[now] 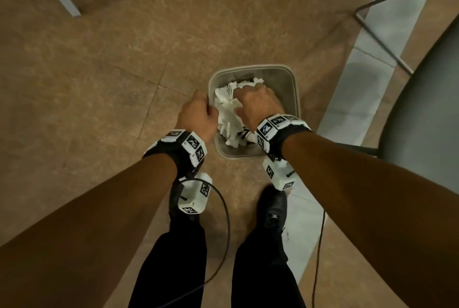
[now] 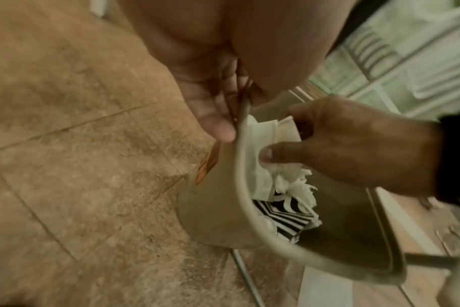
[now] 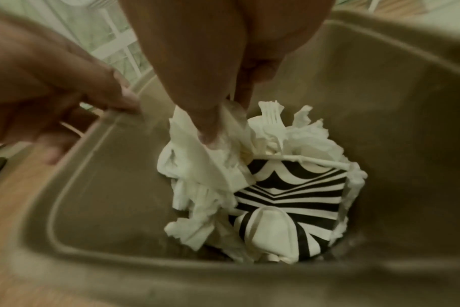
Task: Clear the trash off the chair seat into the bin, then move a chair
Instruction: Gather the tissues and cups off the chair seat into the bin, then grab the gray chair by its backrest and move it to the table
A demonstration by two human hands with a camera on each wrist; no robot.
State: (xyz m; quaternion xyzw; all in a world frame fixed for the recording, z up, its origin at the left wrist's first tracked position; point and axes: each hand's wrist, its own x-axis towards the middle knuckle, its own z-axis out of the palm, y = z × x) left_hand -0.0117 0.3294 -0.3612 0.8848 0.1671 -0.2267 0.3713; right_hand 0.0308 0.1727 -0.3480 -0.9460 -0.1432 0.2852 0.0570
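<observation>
The bin [image 1: 293,89] is grey-beige, and an orange sticker [image 2: 206,166] marks its outer wall just below the left hand [image 1: 196,116]. Under the right hand [image 1: 258,106] the crumpled paper [image 3: 197,166] is white. Beneath it lies a wrapper [image 3: 289,193] with black and white stripes. The floor [image 1: 99,71] is mottled brown tile. The chair seat [image 1: 427,109] beyond the right hand is dark grey.

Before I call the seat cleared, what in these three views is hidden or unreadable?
- Dark round chair seat: head view, cut off by the right edge, so any leftover trash is unseen.
- Beige plastic bin: floor buried under crumpled white paper and a black-and-white striped item.
- Orange label on the bin's outside: left wrist view, blurred.
- Right hand: fingertips sunk in the paper.
- Left hand grips the rim.
</observation>
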